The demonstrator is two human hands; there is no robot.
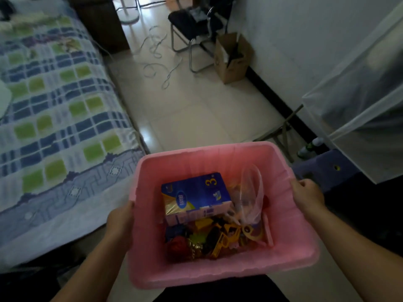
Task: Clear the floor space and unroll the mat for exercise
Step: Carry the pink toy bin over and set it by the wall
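A pink plastic bin [165,264] is held up in front of me, above the floor. My left hand [121,221] grips its left rim and my right hand [306,196] grips its right rim. Inside lie a blue box [194,192] marked with a 3, a clear plastic bag [253,192] and several small toys [218,238], among them a yellow vehicle. No mat is in view.
A bed with a blue and green checked cover [54,118] runs along the left. Tiled floor [196,114] stretches ahead, with a loose white cable [157,51], a black chair [194,29] and an open cardboard box [233,57] by the wall. A net-covered frame [357,101] stands at right.
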